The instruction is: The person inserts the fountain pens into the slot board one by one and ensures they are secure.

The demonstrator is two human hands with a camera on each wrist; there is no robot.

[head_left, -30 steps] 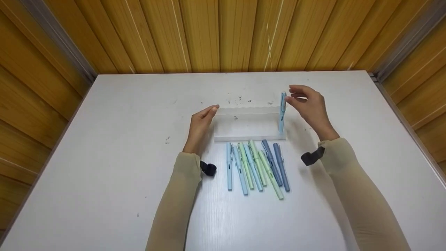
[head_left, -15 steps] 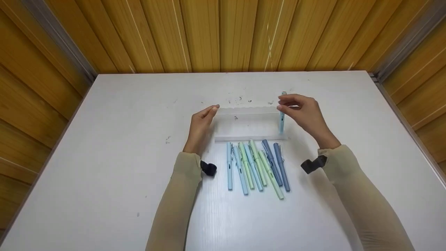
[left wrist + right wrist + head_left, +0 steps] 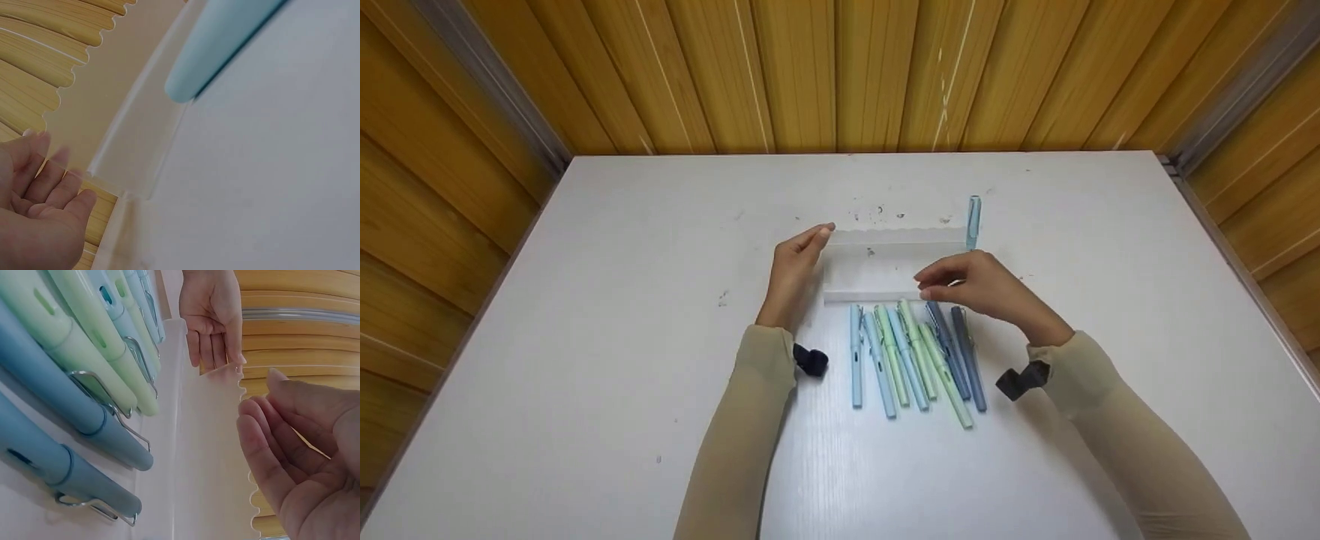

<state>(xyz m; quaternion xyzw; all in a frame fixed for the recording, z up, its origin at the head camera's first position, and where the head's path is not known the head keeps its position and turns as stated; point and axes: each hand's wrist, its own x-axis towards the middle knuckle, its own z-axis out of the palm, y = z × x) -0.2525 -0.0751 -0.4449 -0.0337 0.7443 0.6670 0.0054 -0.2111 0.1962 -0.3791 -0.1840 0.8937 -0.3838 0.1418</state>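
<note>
Pinching clear holder (image 3: 896, 237) at left end with left hand (image 3: 793, 270); gripping nothing in right hand (image 3: 986, 289), with narrow thumb-to-finger gap near holder's front. Find pens (image 3: 909, 361) loose in front, plus one upright pen (image 3: 973, 217) at right end. Likely light, stiff and slick, hard to break; best pinched mid-length.

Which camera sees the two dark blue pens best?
The right wrist view: the dark blue pens look biggest there, their caps close up, though partly cut off. The head view shows both, but small; the left wrist view shows neither.
</note>
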